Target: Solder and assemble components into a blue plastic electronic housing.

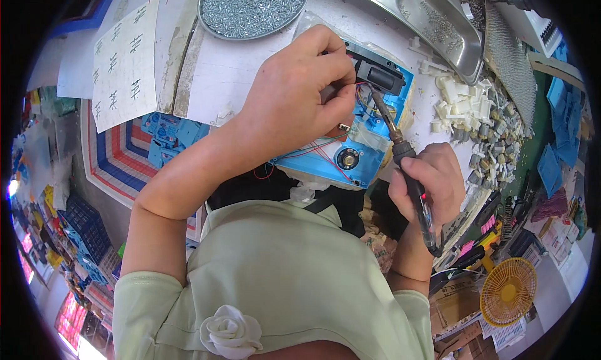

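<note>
A blue plastic housing [374,152] lies open in front of me, with thin red and green wires [320,149], a small round speaker [347,158] and a black block [383,78] in it. Over its left part reaches my left hand [307,87], thumb and fingers pinched together beside the black block; whatever sits between the fingertips is hidden. A soldering iron [413,175] is held pen-like in my right hand [435,181]. Its metal tip points up and left into the housing, close to thin wires near the left fingertips. Whether it touches them is too small to tell.
Beyond the housing stand a round dish [253,9] of small metal pieces and a steel compartment tray [438,28]. White plastic parts [463,103] and small motor-like parts [498,150] lie heaped at the right. More blue housings [172,134] are at the left, near a handwritten sheet [125,66].
</note>
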Demonstrator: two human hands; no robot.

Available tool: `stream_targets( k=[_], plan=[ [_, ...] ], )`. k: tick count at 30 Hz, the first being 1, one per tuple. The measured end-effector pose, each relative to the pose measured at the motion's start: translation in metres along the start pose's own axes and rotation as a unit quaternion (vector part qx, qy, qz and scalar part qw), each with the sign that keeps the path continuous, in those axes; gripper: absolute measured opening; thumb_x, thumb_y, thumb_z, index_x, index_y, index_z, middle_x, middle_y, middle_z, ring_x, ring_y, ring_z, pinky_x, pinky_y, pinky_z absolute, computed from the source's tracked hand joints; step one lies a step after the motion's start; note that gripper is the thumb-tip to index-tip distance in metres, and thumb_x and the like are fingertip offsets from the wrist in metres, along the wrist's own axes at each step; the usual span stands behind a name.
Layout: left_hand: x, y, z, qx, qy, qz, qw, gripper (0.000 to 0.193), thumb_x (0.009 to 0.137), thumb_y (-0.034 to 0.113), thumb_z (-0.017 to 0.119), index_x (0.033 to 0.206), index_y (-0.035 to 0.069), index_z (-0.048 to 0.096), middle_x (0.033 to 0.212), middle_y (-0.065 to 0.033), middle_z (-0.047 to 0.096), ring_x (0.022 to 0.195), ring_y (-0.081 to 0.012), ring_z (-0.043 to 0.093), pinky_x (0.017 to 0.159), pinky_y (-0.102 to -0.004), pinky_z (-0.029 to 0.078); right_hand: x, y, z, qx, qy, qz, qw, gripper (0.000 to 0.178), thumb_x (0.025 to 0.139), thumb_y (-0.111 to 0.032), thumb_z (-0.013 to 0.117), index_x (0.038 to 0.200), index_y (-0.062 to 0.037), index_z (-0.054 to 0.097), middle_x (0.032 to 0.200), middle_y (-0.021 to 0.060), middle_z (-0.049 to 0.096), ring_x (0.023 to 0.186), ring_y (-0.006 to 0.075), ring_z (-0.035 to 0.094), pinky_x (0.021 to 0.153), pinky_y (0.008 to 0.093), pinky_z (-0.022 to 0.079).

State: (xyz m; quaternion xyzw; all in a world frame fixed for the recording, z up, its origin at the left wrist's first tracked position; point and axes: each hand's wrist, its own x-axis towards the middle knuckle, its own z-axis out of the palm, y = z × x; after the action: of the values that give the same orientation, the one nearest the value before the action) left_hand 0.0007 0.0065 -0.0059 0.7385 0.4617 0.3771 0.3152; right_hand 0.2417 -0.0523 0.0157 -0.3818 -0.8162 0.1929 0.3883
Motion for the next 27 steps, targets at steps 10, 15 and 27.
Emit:
stream_targets(
  k=[10,15,27],
  plan=[
    [0.001,0.000,0.001,0.000,0.001,0.003,1.000,0.007,0.081,0.001,0.071,0.084,-0.001,0.065,0.092,-0.0080,0.056,0.072,-0.0172,0.058,0.063,-0.0283,0.049,-0.005,0.000,-0.003,0.030,0.024,0.021,0.999,0.035,0.068,0.002,0.081,0.101,-0.0077,0.070,0.071,0.0058,0.061,0.059,0.0240,0.053,0.053,0.0326,0.042],
    [0.001,0.001,0.001,0.005,0.002,-0.002,1.000,0.007,0.080,0.000,0.072,0.083,-0.001,0.066,0.092,-0.0078,0.056,0.072,-0.0169,0.059,0.063,-0.0284,0.050,-0.007,0.001,-0.004,0.044,0.042,0.024,0.998,0.033,0.071,0.001,0.080,0.102,-0.0053,0.069,0.071,0.0075,0.063,0.058,0.0238,0.055,0.053,0.0325,0.042],
    [0.003,0.006,0.003,0.038,-0.021,-0.007,0.999,0.009,0.078,0.001,0.074,0.080,-0.002,0.065,0.093,-0.0075,0.056,0.065,-0.0159,0.061,0.058,-0.0284,0.052,-0.003,0.008,-0.006,0.052,0.028,0.026,0.998,0.032,0.071,-0.002,0.081,0.101,-0.0046,0.069,0.070,0.0070,0.064,0.057,0.0231,0.056,0.053,0.0320,0.043]
  ],
)
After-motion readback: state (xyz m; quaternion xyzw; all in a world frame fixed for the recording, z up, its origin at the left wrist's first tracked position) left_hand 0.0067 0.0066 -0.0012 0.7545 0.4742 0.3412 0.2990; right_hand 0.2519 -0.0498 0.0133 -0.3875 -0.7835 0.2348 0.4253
